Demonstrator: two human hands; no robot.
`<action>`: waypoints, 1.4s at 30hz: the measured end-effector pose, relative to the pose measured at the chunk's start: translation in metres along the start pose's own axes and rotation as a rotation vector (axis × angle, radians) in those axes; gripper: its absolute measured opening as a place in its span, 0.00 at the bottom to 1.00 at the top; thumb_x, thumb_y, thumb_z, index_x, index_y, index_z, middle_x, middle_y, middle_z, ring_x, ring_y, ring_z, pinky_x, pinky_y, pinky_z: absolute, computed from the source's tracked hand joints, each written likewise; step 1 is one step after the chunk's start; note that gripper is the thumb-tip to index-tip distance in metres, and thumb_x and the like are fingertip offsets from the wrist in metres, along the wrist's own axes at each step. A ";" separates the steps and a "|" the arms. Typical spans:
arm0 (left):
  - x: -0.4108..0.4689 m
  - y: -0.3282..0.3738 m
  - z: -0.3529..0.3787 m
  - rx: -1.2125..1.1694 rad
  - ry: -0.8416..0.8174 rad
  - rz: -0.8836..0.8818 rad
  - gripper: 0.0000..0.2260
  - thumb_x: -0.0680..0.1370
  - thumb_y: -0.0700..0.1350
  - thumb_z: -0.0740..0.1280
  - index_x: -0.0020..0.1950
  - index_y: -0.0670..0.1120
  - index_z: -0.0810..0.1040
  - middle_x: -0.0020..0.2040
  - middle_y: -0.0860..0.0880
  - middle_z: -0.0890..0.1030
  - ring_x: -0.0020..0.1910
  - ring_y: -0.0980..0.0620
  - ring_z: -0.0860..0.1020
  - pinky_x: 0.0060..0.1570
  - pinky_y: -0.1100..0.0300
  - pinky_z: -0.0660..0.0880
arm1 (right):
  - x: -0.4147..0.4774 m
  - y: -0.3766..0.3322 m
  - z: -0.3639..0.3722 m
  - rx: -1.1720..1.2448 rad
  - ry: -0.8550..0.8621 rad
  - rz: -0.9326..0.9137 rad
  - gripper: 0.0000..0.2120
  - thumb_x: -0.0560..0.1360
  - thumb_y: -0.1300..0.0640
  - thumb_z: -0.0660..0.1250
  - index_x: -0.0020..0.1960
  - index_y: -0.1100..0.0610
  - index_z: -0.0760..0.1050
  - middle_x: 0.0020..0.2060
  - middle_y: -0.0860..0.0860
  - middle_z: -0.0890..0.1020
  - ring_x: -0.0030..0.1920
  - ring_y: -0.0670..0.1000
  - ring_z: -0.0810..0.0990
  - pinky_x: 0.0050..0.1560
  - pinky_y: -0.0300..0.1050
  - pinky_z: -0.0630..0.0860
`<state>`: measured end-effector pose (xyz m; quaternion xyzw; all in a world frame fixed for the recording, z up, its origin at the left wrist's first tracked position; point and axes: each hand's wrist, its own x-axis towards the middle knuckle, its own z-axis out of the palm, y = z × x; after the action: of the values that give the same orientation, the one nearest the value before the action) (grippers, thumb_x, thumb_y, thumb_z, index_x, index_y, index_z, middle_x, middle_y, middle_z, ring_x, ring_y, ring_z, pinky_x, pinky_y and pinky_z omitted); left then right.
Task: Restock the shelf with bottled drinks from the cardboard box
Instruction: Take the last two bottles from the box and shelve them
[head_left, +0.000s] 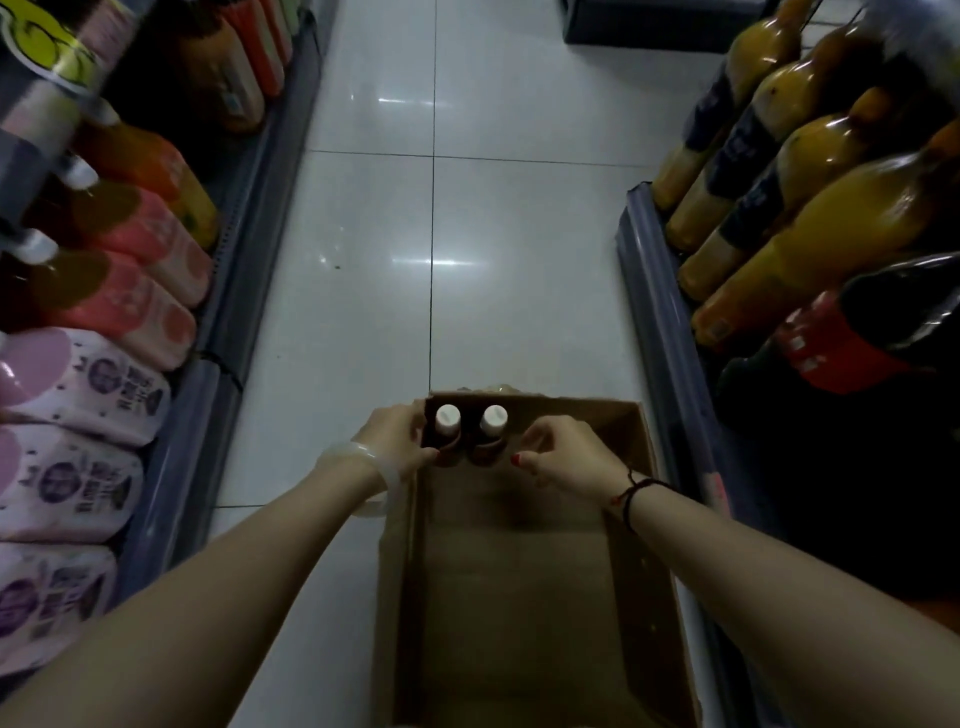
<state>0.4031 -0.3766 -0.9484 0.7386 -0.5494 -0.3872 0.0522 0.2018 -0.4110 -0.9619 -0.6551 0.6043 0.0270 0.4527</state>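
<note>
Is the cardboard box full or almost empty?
Almost empty. Only two white-capped bottles stand at the far end of the cardboard box; the rest is bare bottom.

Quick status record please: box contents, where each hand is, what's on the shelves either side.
box: cardboard box on the floor, open, mostly empty
bottles left: two white-capped bottles upright at the far end
left hand: at the left bottle, fingers around its side
right hand: beside the right bottle, grip unclear
left shelf: pink and orange bottles
right shelf: yellow bottles, a dark red-labelled one
</note>
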 end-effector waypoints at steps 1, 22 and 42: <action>0.005 -0.002 0.001 -0.015 0.016 -0.009 0.15 0.74 0.40 0.70 0.60 0.40 0.76 0.57 0.42 0.80 0.53 0.45 0.78 0.48 0.60 0.71 | 0.006 0.004 -0.001 0.004 0.014 -0.007 0.15 0.73 0.54 0.69 0.58 0.58 0.76 0.51 0.54 0.82 0.50 0.55 0.82 0.53 0.55 0.79; 0.087 -0.032 0.066 -0.341 0.145 0.029 0.15 0.73 0.40 0.73 0.59 0.44 0.79 0.53 0.45 0.82 0.50 0.49 0.80 0.44 0.63 0.74 | 0.092 0.034 0.045 0.384 -0.049 -0.099 0.16 0.79 0.52 0.62 0.65 0.54 0.69 0.39 0.51 0.83 0.29 0.47 0.82 0.29 0.35 0.74; 0.041 -0.002 0.025 -0.355 0.115 0.065 0.08 0.74 0.37 0.71 0.52 0.41 0.83 0.44 0.44 0.83 0.35 0.59 0.77 0.30 0.73 0.72 | 0.033 0.005 0.008 0.718 -0.035 0.013 0.11 0.77 0.65 0.63 0.60 0.61 0.72 0.46 0.58 0.81 0.30 0.47 0.83 0.35 0.39 0.74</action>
<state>0.3926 -0.4016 -0.9878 0.7206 -0.4920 -0.4333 0.2256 0.2110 -0.4313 -0.9885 -0.4497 0.5715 -0.1730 0.6642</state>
